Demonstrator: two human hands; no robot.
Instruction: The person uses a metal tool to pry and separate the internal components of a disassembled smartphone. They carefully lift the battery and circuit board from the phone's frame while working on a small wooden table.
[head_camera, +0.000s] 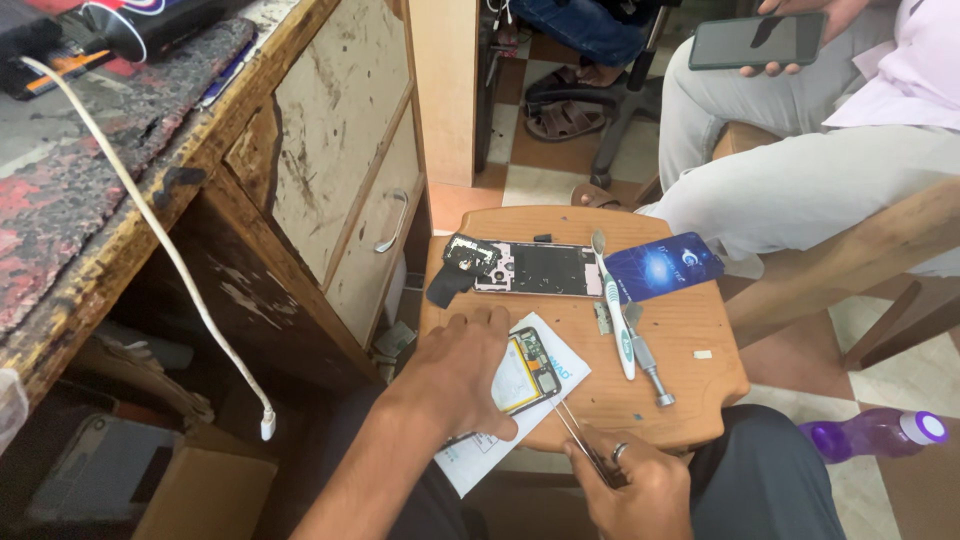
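- Your left hand (455, 375) lies flat, fingers spread, pressing down on the opened phone with its exposed yellow-edged battery and circuit board (528, 375), low in the frame's centre.
- Your right hand (630, 485), ring on one finger, pinches slim metal tweezers (578, 432), tips touching the phone's lower corner.
- The phone rests on a white paper sheet (480, 450) over the small wooden counter (690, 340).
- Further up lie a white-and-green toothbrush (615, 310), a metal screwdriver (648, 358), a blue card (663, 266) and a detached phone frame (540, 269).
- In the upper right, a seated person's hand holds a dark phone (757, 41).
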